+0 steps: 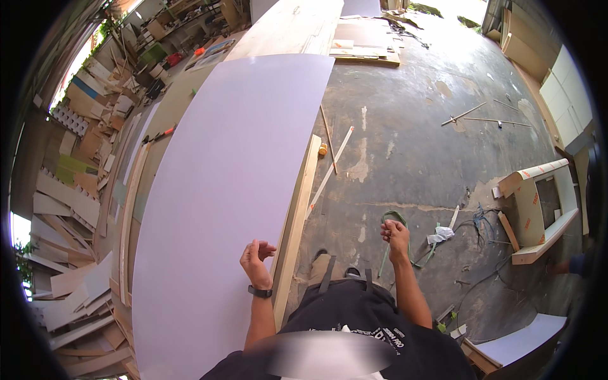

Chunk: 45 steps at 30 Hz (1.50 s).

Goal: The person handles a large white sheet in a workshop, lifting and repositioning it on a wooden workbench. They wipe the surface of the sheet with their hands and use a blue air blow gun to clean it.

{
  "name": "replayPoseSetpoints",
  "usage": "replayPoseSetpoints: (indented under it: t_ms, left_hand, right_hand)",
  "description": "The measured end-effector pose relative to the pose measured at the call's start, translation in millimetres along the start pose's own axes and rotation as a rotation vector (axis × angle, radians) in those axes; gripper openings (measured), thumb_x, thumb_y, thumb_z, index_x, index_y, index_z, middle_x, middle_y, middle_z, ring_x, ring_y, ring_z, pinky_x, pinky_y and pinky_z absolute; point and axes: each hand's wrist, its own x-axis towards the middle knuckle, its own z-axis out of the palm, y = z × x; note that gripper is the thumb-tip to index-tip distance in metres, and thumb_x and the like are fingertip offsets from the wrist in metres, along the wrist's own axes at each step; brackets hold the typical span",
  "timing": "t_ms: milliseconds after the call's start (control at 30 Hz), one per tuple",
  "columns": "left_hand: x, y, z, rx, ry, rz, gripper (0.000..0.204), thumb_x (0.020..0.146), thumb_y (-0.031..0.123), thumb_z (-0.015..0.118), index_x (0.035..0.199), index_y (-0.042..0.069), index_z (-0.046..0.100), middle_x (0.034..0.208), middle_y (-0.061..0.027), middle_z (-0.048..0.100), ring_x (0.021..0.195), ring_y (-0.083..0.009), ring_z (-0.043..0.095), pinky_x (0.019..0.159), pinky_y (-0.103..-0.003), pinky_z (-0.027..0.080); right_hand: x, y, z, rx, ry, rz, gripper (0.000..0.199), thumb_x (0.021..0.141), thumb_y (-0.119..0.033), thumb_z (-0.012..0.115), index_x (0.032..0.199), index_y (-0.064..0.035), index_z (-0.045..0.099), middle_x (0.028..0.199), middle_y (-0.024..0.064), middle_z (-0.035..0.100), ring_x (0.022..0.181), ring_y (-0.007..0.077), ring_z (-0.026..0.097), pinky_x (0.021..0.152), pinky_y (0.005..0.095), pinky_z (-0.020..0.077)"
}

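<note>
A long white panel (234, 158) lies lengthwise in front of me and to my left. Over its right edge is my left hand (256, 263), with a dark band on the wrist; its fingers are curled together, and what they hold, if anything, is hidden. To the right, my right hand (397, 239) is raised above the floor with its fingers pressed closed. A green strap (405, 218) loops around behind that hand; I cannot tell whether the fingers grip it or it lies on the floor. Below the panel's right edge runs a pale timber beam (294, 237).
Thin wood strips (332, 166) and a small orange roll (323, 149) lie beside the beam. A wooden frame (538, 209) stands at right, near tangled cord (484, 218) and a crumpled white wrapper (441, 235). Board offcuts (76, 285) pile up at left. Another person's arm (563, 266) shows at far right.
</note>
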Motion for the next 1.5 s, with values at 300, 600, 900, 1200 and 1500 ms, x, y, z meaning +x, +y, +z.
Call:
replayPoseSetpoints:
  t_ms: [300, 600, 900, 1200, 1500]
  left_hand:
    - [157.9, -32.0, 123.9, 0.275, 0.175, 0.207, 0.025, 0.102, 0.020, 0.058, 0.094, 0.000, 0.070, 0.086, -0.0069, 0.071, 0.084, -0.0164, 0.067, 0.075, -0.031, 0.052]
    - [318.1, -37.7, 248.8, 0.518, 0.191, 0.329, 0.017, 0.097, 0.017, 0.063, 0.095, 0.003, 0.073, 0.107, -0.0065, 0.071, 0.098, -0.0182, 0.061, 0.077, -0.031, 0.049]
    - [370.6, -42.9, 297.2, 0.929, 0.424, 0.402, 0.015, 0.093, 0.017, 0.067, 0.086, 0.004, 0.068, 0.098, -0.0059, 0.067, 0.097, -0.0244, 0.054, 0.078, -0.039, 0.046]
    - [380.8, -52.7, 301.3, 0.959, 0.582, 0.402, 0.019, 0.090, 0.014, 0.071, 0.078, 0.004, 0.061, 0.090, -0.0045, 0.063, 0.084, -0.0192, 0.048, 0.065, -0.034, 0.037]
    - [383.5, -52.7, 313.9, 1.048, 0.673, 0.364, 0.023, 0.089, 0.015, 0.072, 0.075, 0.006, 0.055, 0.088, -0.0050, 0.060, 0.080, -0.0189, 0.049, 0.064, -0.034, 0.039]
  right_hand:
    - [212.1, -122.8, 122.7, 0.036, -0.082, -0.056, 0.018, 0.099, -0.021, 0.067, 0.101, -0.0039, 0.068, 0.089, 0.0046, 0.071, 0.071, 0.0116, 0.065, 0.064, 0.0260, 0.0522]
    - [426.1, -235.3, 289.9, -0.066, -0.193, -0.144, 0.025, 0.099, -0.024, 0.068, 0.101, 0.0004, 0.067, 0.090, 0.0079, 0.070, 0.074, 0.0143, 0.067, 0.068, 0.0291, 0.0565]
    - [594.7, -291.4, 401.8, -0.223, -0.415, -0.186, 0.038, 0.094, -0.028, 0.075, 0.111, 0.0055, 0.070, 0.087, 0.0052, 0.069, 0.072, 0.0117, 0.064, 0.068, 0.0257, 0.0555]
    - [650.3, -276.5, 392.2, 0.275, -0.602, 0.235, 0.017, 0.099, -0.016, 0.069, 0.097, 0.0012, 0.067, 0.086, 0.0055, 0.068, 0.069, 0.0088, 0.062, 0.058, 0.0204, 0.0511]
    - [674.0, -343.8, 389.7, -0.343, -0.980, -0.021, 0.032, 0.094, -0.033, 0.075, 0.100, -0.0019, 0.070, 0.094, 0.0079, 0.071, 0.084, 0.0114, 0.066, 0.066, 0.0260, 0.0507]
